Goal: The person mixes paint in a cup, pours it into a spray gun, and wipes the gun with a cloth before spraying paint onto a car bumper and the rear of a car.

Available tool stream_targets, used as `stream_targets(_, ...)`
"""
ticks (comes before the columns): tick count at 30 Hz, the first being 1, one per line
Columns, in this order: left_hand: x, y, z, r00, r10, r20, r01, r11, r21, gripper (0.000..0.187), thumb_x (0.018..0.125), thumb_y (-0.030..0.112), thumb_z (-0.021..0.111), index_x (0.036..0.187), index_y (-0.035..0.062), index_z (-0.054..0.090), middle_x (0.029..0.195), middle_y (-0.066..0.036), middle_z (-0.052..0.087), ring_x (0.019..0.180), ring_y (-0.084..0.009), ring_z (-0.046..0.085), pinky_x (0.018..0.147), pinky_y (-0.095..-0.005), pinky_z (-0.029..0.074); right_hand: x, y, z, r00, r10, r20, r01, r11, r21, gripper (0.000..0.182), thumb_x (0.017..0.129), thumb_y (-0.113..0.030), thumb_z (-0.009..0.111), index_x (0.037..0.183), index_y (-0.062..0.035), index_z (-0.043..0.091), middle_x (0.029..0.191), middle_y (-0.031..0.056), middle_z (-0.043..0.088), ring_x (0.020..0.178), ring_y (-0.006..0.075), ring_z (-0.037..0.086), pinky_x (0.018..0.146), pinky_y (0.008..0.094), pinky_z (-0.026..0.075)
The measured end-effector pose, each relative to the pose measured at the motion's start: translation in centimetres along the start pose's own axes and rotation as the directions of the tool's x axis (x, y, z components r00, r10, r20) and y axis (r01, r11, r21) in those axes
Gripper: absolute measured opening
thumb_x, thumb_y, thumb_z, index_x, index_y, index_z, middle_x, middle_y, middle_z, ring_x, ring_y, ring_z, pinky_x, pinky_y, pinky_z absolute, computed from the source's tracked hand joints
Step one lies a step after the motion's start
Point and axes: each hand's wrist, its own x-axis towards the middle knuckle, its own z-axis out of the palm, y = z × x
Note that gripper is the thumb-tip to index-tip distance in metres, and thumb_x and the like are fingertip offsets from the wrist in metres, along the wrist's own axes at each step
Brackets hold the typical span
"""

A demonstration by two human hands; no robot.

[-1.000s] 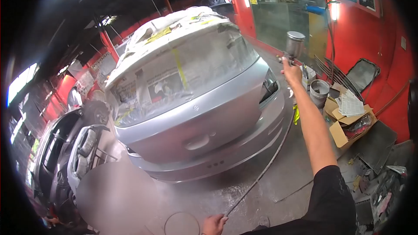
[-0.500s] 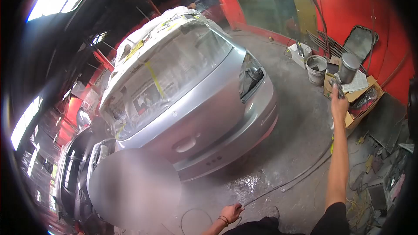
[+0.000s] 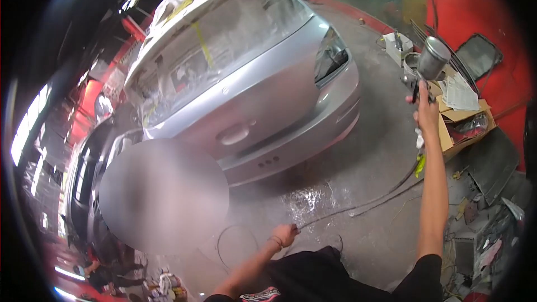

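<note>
My right hand (image 3: 426, 109) is closed around a spray gun (image 3: 417, 84), arm stretched forward on the right. A silver paint cup (image 3: 435, 57) sits on top of the gun. From below the gun a dark air hose (image 3: 386, 194) curves across the floor to my left hand (image 3: 287, 235), whose fingers are wrapped round it low in the middle of the view. Ahead stands a silver car (image 3: 268, 112), its rear toward me and apart from the gun. Masking paper (image 3: 224, 50) with yellow tape covers its rear window.
On the right, a cardboard box (image 3: 467, 134) holds papers and wrapped items. Behind the gun stand a bucket (image 3: 410, 64) and a white box (image 3: 398, 46) near the red wall (image 3: 475, 17). Scrap (image 3: 475, 229) lies at lower right. A round blurred patch hides the left foreground.
My right hand has swung the spray gun leftward relative to the boxes and bucket behind it. The view has tilted lower; my left hand still grips the hose.
</note>
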Motion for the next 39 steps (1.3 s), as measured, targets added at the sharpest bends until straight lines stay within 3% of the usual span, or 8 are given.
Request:
stream_targets(8, -6.3, -0.2, -4.3, 0.956, -0.117, -0.267, 0.072, 0.983, -0.171, 0.036, 0.108, 0.042, 0.054, 0.104, 0.0104, 0.07, 0.094, -0.019, 0.077, 0.095, -0.0405, 0.074, 0.098, -0.0548, 0.048, 4.4, -5.5, 12.0, 0.987, -0.162, 0.011, 0.162, 0.98, -0.116, 0.069, 0.097, -0.075, 0.056, 0.1, -0.0095, 0.079, 0.073, 0.0023, 0.069, 0.045, 0.0124, 0.048, 0.044, 0.0314, 0.034)
stream_targets(13, -9.1, -9.2, 1.0, 0.924, -0.157, -0.349, 0.059, 0.959, -0.277, 0.033, 0.107, 0.04, 0.056, 0.101, 0.0095, 0.069, 0.091, -0.021, 0.075, 0.092, -0.0416, 0.073, 0.093, -0.0552, 0.05, -4.3, -7.5, 20.7, 0.995, -0.043, 0.085, 0.055, 0.987, -0.154, 0.068, 0.095, -0.078, 0.056, 0.096, -0.0121, 0.071, 0.065, -0.0075, 0.05, 0.044, 0.0054, 0.04, 0.04, 0.0276, 0.028)
stream_targets(20, -20.1, -26.7, 9.9, 0.749, -0.383, -0.54, 0.027, 0.832, -0.553, 0.033, 0.101, 0.036, 0.063, 0.102, 0.004, 0.071, 0.089, -0.026, 0.072, 0.087, -0.0488, 0.069, 0.077, -0.0578, 0.053, -27.6, -11.4, 40.6, 0.94, -0.011, 0.34, 0.057, 0.99, -0.127, 0.065, 0.095, -0.078, 0.058, 0.084, -0.0147, 0.067, 0.06, -0.0108, 0.045, 0.044, 0.0038, 0.037, 0.041, 0.0245, 0.025)
stream_targets(25, -31.0, -34.4, 16.2, 0.715, -0.563, -0.415, 0.114, 0.68, -0.724, 0.029, 0.101, 0.033, 0.065, 0.098, 0.004, 0.07, 0.086, -0.024, 0.071, 0.084, -0.0473, 0.069, 0.073, -0.0543, 0.052, -44.7, -13.4, 57.5, 0.865, -0.232, 0.444, 0.264, 0.964, -0.012, 0.068, 0.095, -0.076, 0.062, 0.085, -0.0096, 0.07, 0.061, -0.0076, 0.05, 0.046, 0.0046, 0.039, 0.042, 0.0259, 0.026)
stream_targets(28, -36.3, -36.5, 19.8, 0.653, -0.678, -0.338, 0.156, 0.557, -0.816, 0.029, 0.101, 0.031, 0.063, 0.094, 0.0036, 0.069, 0.084, -0.026, 0.068, 0.082, -0.0508, 0.065, 0.072, -0.0561, 0.05, -53.5, -13.9, 65.0, 0.749, -0.323, 0.578, 0.43, 0.901, -0.053, 0.087, 0.094, -0.084, 0.053, 0.086, -0.0012, 0.08, 0.067, 0.0046, 0.067, 0.062, 0.0181, 0.062, 0.062, 0.0386, 0.05)
stream_targets(30, -38.5, -37.1, 23.1, 0.587, -0.754, -0.294, 0.163, 0.466, -0.87, 0.028, 0.102, 0.028, 0.062, 0.092, 0.0026, 0.067, 0.078, -0.023, 0.066, 0.074, -0.0463, 0.065, 0.07, -0.052, 0.051, -59.9, -15.0, 67.4, 0.724, -0.247, 0.644, 0.359, 0.932, -0.047, 0.097, 0.092, -0.091, 0.044, 0.075, -0.003, 0.081, 0.069, 0.0107, 0.072, 0.074, 0.0246, 0.069, 0.073, 0.0428, 0.053)
stream_targets(32, -39.1, -37.8, 28.3, 0.52, -0.832, -0.196, 0.047, 0.257, -0.965, 0.027, 0.103, 0.024, 0.061, 0.088, 0.0014, 0.065, 0.073, -0.016, 0.066, 0.066, -0.0338, 0.065, 0.065, -0.0455, 0.05, -63.8, -13.9, 69.0, 0.661, -0.259, 0.705, 0.289, 0.954, 0.08, 0.085, 0.095, -0.081, 0.052, 0.082, -0.0009, 0.079, 0.074, 0.0134, 0.073, 0.078, 0.0273, 0.07, 0.078, 0.0452, 0.054)
stream_targets(39, -39.2, -37.8, 27.0, 0.484, -0.853, -0.195, 0.097, 0.274, -0.957, 0.027, 0.104, 0.021, 0.061, 0.086, 0.0009, 0.065, 0.066, -0.01, 0.064, 0.059, -0.0201, 0.061, 0.059, -0.04, 0.049, -63.4, -7.8, 65.8, 0.676, -0.241, 0.696, 0.194, 0.97, 0.147, 0.06, 0.097, -0.064, 0.069, 0.09, -0.0046, 0.078, 0.073, 0.0108, 0.069, 0.075, 0.0207, 0.065, 0.076, 0.0407, 0.053)
